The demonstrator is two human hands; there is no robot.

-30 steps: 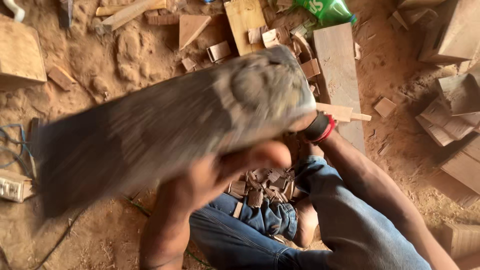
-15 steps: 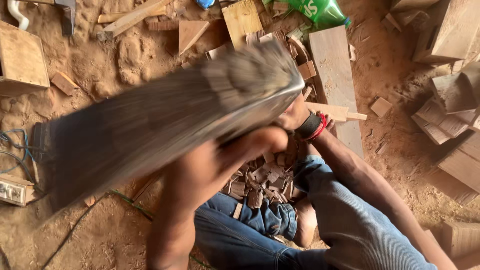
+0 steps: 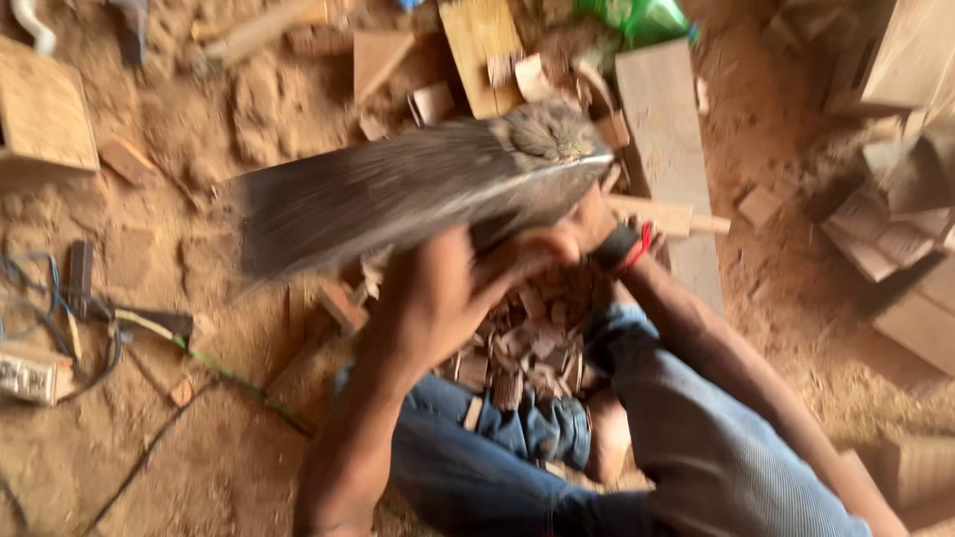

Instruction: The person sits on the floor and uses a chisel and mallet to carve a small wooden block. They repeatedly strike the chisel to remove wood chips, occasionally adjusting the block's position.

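A long, weathered grey wooden slab [image 3: 398,194] is held across the middle of the view, blurred by motion, its thick end to the right. My left hand [image 3: 433,293] grips its near edge around the middle. At the thick end, my right hand [image 3: 567,239], with a black and red band on the wrist, holds it from below. I sit on the sawdust floor in blue jeans [image 3: 537,438], and a heap of small wood offcuts [image 3: 522,348] lies between my legs, under the slab.
A flat plank [image 3: 667,129] and a thin stick [image 3: 667,214] lie past my right hand. Wooden blocks [image 3: 895,229] are stacked at the right. At the left are a wooden box [image 3: 40,104], cables [image 3: 60,318] and a small white box [image 3: 30,376]. A green bag [image 3: 642,18] is at the top.
The grey slab has moved away from the camera and looks smaller, with its left end lifted off the lower left. Both hands stay on it.
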